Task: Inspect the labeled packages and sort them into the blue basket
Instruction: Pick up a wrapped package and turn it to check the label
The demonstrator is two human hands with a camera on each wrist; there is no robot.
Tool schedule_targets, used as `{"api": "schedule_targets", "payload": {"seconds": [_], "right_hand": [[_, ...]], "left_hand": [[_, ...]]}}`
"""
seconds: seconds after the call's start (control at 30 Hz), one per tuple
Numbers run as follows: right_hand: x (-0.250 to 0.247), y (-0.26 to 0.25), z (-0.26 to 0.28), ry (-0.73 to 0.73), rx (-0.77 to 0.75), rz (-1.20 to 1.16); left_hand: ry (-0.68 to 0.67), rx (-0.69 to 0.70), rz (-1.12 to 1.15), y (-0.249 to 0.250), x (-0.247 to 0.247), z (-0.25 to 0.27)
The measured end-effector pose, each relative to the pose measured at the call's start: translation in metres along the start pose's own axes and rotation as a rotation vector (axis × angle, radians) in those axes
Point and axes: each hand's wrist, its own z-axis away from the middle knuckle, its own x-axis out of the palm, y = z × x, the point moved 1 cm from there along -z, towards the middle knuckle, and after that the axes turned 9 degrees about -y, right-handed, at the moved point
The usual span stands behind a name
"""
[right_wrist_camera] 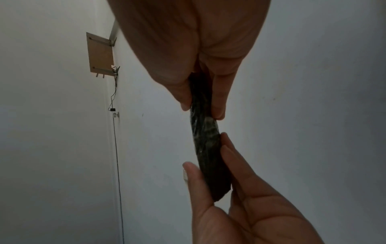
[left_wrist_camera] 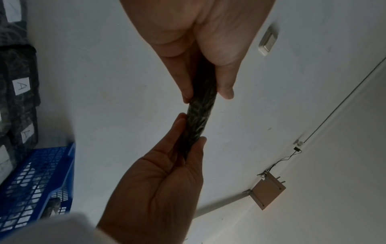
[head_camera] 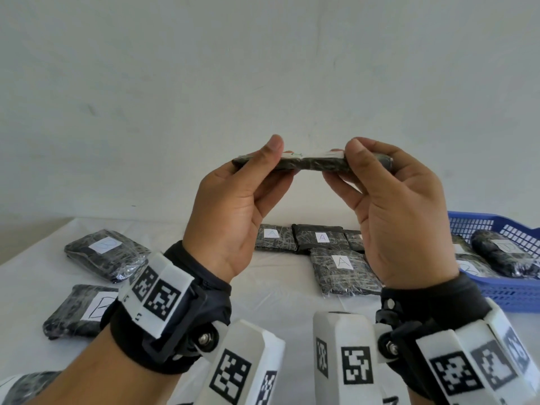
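A: Where is the held package [head_camera: 309, 164]?

B: Raised in front of a plain white wall [head_camera: 263, 68], above the table [head_camera: 277, 290], edge-on to the head camera. Dark contents in clear wrap, a white label on its top face; the letter cannot be read.

A: Hands?

B: Left hand [head_camera: 233, 211] pinches the left end, thumb on top, fingers beneath. Right hand [head_camera: 400, 211] pinches the right end the same way. The two hands are apart, with a stretch of package showing between them.

A: Surface?

B: White cloth covers the table. Taking the blue basket [head_camera: 502, 290] as reference: it sits at the table's right edge with two wrapped packages [head_camera: 496, 252] inside. Just left of the basket, three packages labelled A [head_camera: 342, 270]. Far left of the basket, two more packages [head_camera: 105, 252], their labels unclear.

A: Room?

B: From the left wrist view, a light switch [left_wrist_camera: 268, 41] on the white wall and a small brown board [left_wrist_camera: 268, 194] on metal brackets at a corner, with a thin black cable [left_wrist_camera: 286, 158] running from it
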Motion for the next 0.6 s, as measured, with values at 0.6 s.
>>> {"api": "schedule_targets", "payload": {"seconds": [0.6], "right_hand": [[-0.021,-0.007,-0.005,-0.035,0.001,0.153]], "left_hand": [[-0.018,-0.157,0.049,0.008,-0.004,-0.001]]}}
